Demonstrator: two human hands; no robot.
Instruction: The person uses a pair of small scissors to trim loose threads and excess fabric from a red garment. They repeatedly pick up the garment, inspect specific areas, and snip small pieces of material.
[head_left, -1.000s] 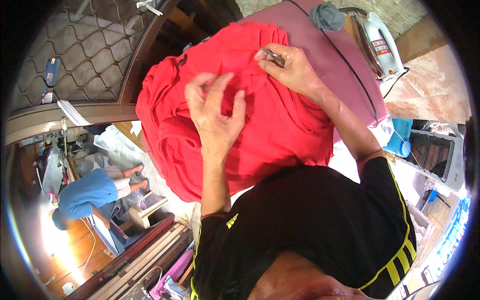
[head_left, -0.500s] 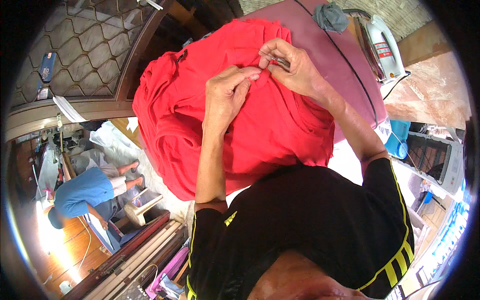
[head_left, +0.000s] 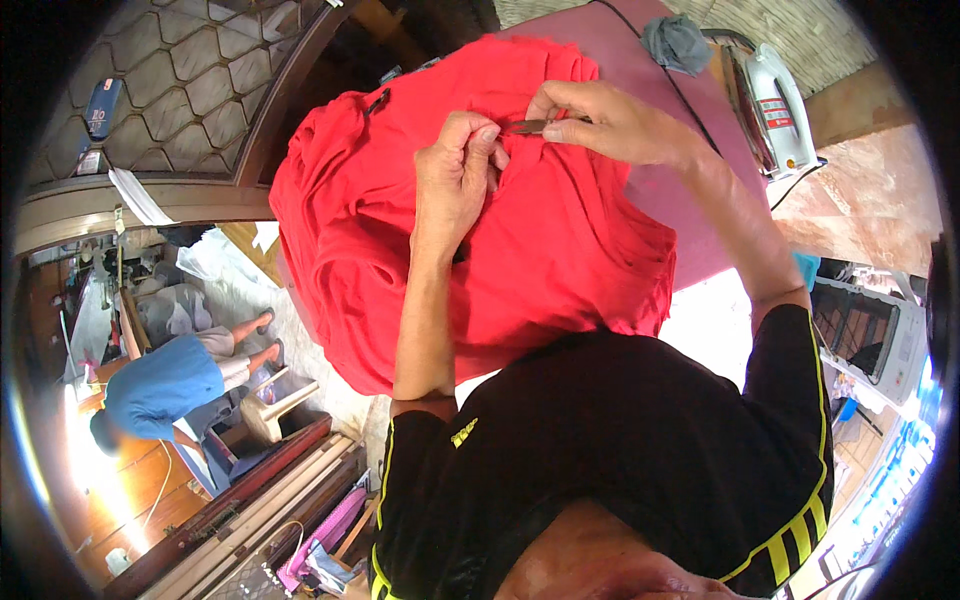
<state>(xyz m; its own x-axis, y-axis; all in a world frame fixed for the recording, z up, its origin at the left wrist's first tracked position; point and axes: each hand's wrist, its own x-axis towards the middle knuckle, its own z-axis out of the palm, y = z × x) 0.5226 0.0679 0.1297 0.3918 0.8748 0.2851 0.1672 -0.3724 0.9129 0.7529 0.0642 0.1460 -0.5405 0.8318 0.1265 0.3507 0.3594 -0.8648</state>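
A large heap of red cloth (head_left: 380, 240) is bunched in front of me on a pink padded table (head_left: 615, 38). My left hand (head_left: 452, 175) is closed, thumb and fingers pinching a fold of this cloth near its upper middle. Just to the right, my right hand (head_left: 615, 122) grips small metal thread snips (head_left: 528, 127) between thumb and curled fingers. Their narrow end points left toward the left fingertips, close to the pinched fold. Whether the tips touch the cloth or a thread is too small to tell.
A white iron (head_left: 782, 105) stands at the table's far right, with a crumpled grey cloth (head_left: 676, 45) beside it. A black cord crosses the table. At left, a person in a blue shirt (head_left: 165, 385) bends near a wooden stool (head_left: 262, 415). A lattice gate (head_left: 190, 85) borders the far left.
My right hand has turned, and the snips now lie flatter, pointing left. The left hand keeps its pinch, shifted slightly. The whole view has moved a little.
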